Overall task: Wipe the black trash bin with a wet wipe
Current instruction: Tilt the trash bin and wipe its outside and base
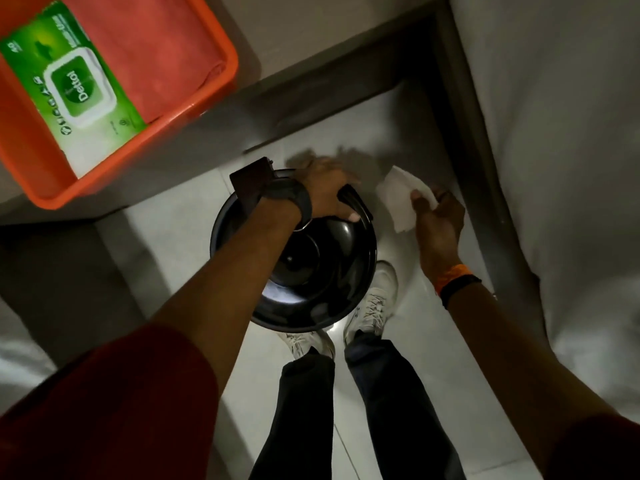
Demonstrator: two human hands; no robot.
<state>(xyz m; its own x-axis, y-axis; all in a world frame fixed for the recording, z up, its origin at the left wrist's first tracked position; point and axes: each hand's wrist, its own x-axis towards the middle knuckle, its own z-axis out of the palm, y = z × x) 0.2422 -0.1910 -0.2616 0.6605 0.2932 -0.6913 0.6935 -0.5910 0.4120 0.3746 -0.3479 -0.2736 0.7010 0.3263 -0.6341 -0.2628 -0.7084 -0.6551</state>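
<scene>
A view straight down from the person's head onto a pale tiled floor in a narrow gap beside a bed.

The black trash bin (pixel 294 258) stands upright on the floor just ahead of the person's white shoes (pixel 370 303), its round glossy mouth facing up, so its long axis runs vertically toward the camera. The inside looks empty, though it is dark and reflective.

The left hand (pixel 325 192) reaches across the bin to its far rim, and the fingers are closed around that rim — gripping it, apparently to hold the bin steady. A dark watch sits on that wrist.

The right hand (pixel 440 216) hovers off to the right of the bin, not touching it. Its fingers are pinched shut on one edge of a white wet wipe (pixel 398 199), which hangs loosely spread toward the bin. The wipe lies between the right fingers and the bin's far-right rim, near it but apart. The bin therefore lies to the left of the right fingers and slightly toward the person — the wiping hand likely needs a short sideways move to make contact.

Up and to the left of both hands, an orange tub (pixel 207 98) sits on a tabletop. It holds a green pack of wipes (pixel 76 88), lid closed, beside a folded reddish cloth (pixel 149 53).
</scene>
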